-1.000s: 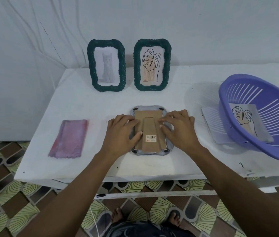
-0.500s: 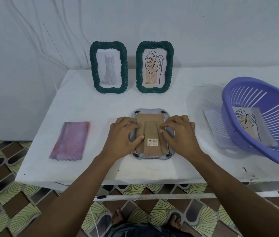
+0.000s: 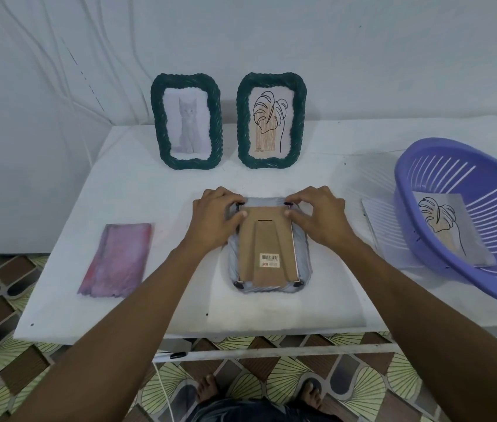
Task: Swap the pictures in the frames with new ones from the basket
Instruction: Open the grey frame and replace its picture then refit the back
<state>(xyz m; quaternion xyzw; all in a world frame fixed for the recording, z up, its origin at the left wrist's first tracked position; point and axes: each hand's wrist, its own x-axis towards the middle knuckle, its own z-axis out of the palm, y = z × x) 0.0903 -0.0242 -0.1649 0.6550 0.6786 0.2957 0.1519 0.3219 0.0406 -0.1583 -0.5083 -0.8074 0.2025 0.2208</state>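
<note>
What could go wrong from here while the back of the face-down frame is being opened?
1. The left hand and right hand pinch the far corner tabs of the face-down frame. The near tabs seem engaged, so lifting the backing now may bend it.
2. The cat frame and leaf frame stand upright just behind the hands, so a slip forward could topple them.

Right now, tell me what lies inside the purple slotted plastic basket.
One grey sheet with a black line-drawn leaf lies inside the purple slotted plastic basket. Anything beneath that sheet is covered; more pictures there cannot be ruled out.
</note>
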